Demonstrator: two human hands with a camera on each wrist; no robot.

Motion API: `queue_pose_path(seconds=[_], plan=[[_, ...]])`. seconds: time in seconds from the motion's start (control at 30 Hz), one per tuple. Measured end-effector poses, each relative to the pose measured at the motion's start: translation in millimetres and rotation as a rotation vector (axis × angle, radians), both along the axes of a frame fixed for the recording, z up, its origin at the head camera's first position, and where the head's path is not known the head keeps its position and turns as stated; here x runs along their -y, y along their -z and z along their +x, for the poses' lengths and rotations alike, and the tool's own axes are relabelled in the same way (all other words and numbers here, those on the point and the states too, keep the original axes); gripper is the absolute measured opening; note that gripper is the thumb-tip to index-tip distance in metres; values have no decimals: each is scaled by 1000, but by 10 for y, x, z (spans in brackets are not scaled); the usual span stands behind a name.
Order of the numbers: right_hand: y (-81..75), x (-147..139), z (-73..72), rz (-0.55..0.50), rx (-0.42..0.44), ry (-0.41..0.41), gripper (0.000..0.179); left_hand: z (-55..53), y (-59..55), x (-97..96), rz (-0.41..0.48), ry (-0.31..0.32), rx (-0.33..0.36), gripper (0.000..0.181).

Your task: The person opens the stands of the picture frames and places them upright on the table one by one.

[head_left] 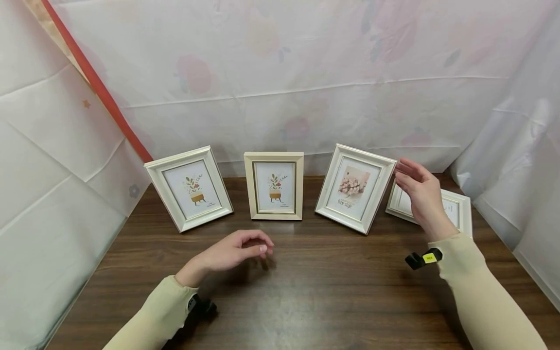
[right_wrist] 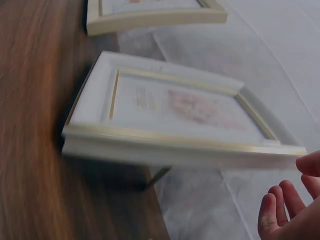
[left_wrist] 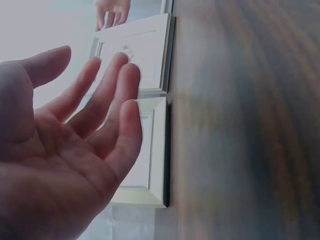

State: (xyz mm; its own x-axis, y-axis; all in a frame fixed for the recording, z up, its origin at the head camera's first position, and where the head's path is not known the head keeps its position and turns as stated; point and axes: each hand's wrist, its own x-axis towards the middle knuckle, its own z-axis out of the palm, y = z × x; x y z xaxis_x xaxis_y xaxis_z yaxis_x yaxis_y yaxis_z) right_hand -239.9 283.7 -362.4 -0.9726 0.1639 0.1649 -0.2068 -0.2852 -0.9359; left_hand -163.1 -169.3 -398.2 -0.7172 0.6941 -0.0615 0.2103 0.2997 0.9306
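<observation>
In the head view, three photo frames stand in a row: a white frame point(head_left: 174, 198) tilted at the left, a cream frame point(head_left: 249, 187) in the middle, and a white picture frame point(head_left: 324, 187) with a pink flower print at the right. My right hand point(head_left: 423, 197) is at that third frame's upper right corner, its fingers loosely extended. The right wrist view has the fingertips right at the corner of this white frame point(right_wrist: 165, 145), whose back leg shows beneath. Over the tabletop, in front of the left and middle frames, my left hand point(head_left: 232, 250) hovers with relaxed fingers and holds nothing.
Another white frame point(head_left: 465, 218) rests at the far right, partly hidden behind my right hand. Pale printed cloth point(head_left: 306, 97) hangs behind the brown wooden table point(head_left: 315, 282), with a red strip point(head_left: 96, 78) at the left. A black strap device point(head_left: 423, 258) sits on my right sleeve.
</observation>
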Motion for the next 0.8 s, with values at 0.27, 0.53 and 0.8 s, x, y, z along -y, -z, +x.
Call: queue_pose_path(seconds=[0.27, 0.53, 0.8], plan=[[115, -401, 71, 9, 3, 20, 26, -92, -22, 56, 51, -150, -39, 26], [147, -917, 69, 266, 122, 121, 17, -139, 24, 90, 105, -199, -31, 25], [242, -1309, 79, 714, 294, 192, 13, -119, 40, 68, 80, -134, -2, 26]])
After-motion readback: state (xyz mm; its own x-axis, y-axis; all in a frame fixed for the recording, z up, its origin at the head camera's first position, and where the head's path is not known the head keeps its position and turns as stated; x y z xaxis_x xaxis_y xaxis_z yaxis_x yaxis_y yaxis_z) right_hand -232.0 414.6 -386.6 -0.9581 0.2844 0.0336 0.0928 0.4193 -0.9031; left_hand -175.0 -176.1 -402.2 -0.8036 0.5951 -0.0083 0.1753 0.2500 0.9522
